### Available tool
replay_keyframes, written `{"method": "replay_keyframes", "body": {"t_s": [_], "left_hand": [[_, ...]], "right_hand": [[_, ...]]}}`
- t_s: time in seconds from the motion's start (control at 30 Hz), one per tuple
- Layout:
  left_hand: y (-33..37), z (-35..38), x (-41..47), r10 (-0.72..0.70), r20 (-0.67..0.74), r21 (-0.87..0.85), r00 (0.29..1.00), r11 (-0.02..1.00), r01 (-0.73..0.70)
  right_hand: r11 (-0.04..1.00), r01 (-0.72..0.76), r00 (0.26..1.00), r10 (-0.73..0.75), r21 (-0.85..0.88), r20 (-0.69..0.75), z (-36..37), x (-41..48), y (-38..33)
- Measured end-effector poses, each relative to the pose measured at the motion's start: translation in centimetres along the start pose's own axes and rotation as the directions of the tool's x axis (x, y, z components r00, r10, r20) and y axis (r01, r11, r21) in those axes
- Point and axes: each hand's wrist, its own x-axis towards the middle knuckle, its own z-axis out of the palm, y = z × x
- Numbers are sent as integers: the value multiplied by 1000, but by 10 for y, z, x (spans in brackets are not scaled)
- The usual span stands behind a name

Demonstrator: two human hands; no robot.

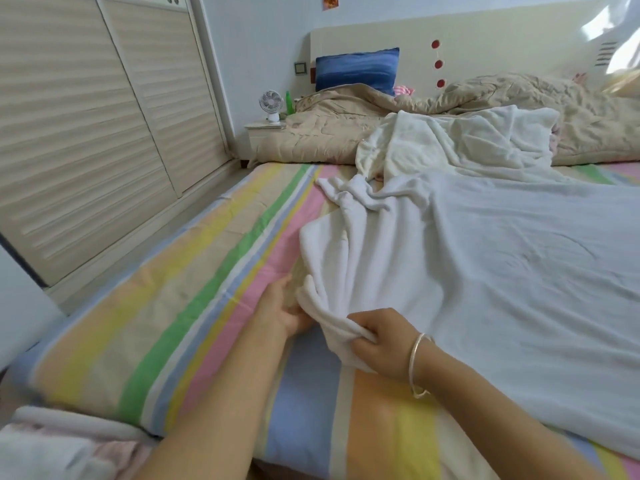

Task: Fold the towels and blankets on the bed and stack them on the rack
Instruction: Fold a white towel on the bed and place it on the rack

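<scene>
A large white blanket (pixel 502 258) lies spread over the right half of the bed, rumpled along its left side. My right hand (pixel 381 337) grips a bunched near corner of it, fingers curled round the cloth. My left hand (pixel 284 306) lies palm up just left of that corner, fingers touching the edge of the blanket. A second cream-white blanket (pixel 460 140) is heaped behind it. Folded pale cloth (pixel 52 445) shows at the bottom left corner, blurred.
The striped pastel bed sheet (pixel 166 289) is bare on the left. A beige quilt (pixel 346 133) and a blue pillow (pixel 356 69) lie at the headboard. A small fan (pixel 272 105) stands on the nightstand. Slatted wardrobe doors (pixel 86 133) run along the left.
</scene>
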Motion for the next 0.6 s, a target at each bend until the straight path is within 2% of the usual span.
{"method": "replay_keyframes", "body": {"t_s": [0.07,0.1,0.23,0.33,0.4,0.47,0.53,0.6], "left_hand": [[3,8,-6,33,-16,19,999,999,-32],[6,11,-8,67,-69,35,995,997,-64],[34,-5,1,274,-193,74,942,962,-264],[64,-43,2,455,-271,193,848,889,-415],[73,-69,-6,527,-335,297,781,846,-444],[65,-97,-20,624,-318,444,713,763,-470],[49,-125,-28,683,-284,655,673,651,-385],[37,-147,-30,636,-302,791,710,583,-187]], "right_hand": [[997,-24,999,21,70,45,6,-12,-2],[996,-33,998,29,82,56,9,-16,-2],[990,-95,992,85,109,96,15,-16,-2],[992,-107,978,91,74,190,13,-7,-8],[993,-120,955,115,0,272,10,-3,-17],[987,-114,938,145,-116,314,13,1,-23],[946,-95,939,189,-309,289,23,-1,-29],[857,-54,953,197,-513,229,36,-7,-32]]}}
